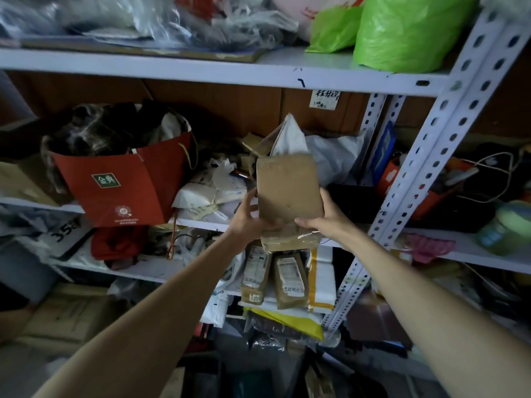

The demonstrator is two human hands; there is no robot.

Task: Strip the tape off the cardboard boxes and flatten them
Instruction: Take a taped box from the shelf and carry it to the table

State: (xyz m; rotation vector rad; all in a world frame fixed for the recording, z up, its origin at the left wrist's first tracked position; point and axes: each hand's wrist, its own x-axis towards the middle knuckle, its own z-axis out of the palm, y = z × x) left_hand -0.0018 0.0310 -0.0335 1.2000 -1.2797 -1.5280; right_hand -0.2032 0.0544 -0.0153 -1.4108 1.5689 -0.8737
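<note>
A red bag (126,185) is seen on the middle shelf, bearing a green label (105,180) with two white Chinese characters, the first read as "金"; the small print under a round emblem lower on the bag cannot be read. The black digits "35" are printed on a white sheet (67,234) at lower left, with a further character cut off. A handwritten note (324,99) in Chinese is stuck to brown cardboard at the back of the shelf; its strokes are too blurred to be read. Printed labels are carried by two brown parcels (290,278) stood on the shelf below, but their text is too small to be made out.

A box (288,191) of plain brown cardboard, unmarked on the face shown, is held upright in front of the white rack (448,133), between both hands. Its left edge is gripped by the left hand (250,216), the fingers curled behind and the thumb laid along that edge. Its right edge is gripped by the right hand (323,216), the thumb laid across the lower front. Glossy clear tape (290,239) is wrapped over the box's lower end, just beneath both hands. White paper (290,136) rises above the box's top edge; whether it comes out of the box or stands behind it cannot be told. Green bags (411,33) are kept on the top shelf.
</note>
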